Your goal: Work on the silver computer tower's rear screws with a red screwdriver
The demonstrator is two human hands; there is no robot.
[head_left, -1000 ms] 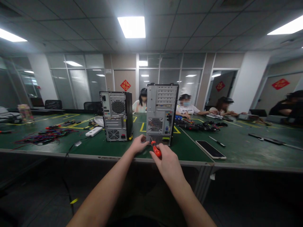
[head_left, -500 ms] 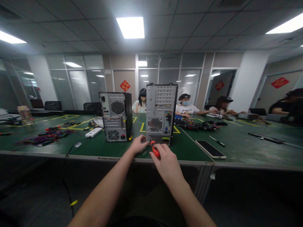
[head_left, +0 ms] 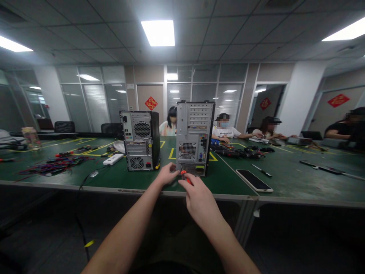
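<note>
Upright on the green table stands a grey computer tower (head_left: 189, 133), its rear panel with slots and ports toward me. My right hand (head_left: 199, 194) is closed round a red-handled screwdriver (head_left: 183, 173). The thin shaft points up at the lower left corner of that panel; whether its tip sits on a screw is too small to tell. My left hand (head_left: 168, 174) grips the same lower left corner with bent fingers, thumb close to the shaft. To the left stands a second, black-sided tower (head_left: 139, 140), which neither hand touches.
A phone (head_left: 253, 180) and a pen-like tool (head_left: 261, 170) lie to the right. Black cables (head_left: 242, 152) lie behind them. Left are tangled coloured wires (head_left: 55, 165), a white power strip (head_left: 113, 159) and a bottle (head_left: 30, 137). Several people sit across the table (head_left: 219, 186).
My right hand has turned about the screwdriver, its fingers now covering more of the red handle. The left hand and both towers stay put; the view has shifted very slightly.
</note>
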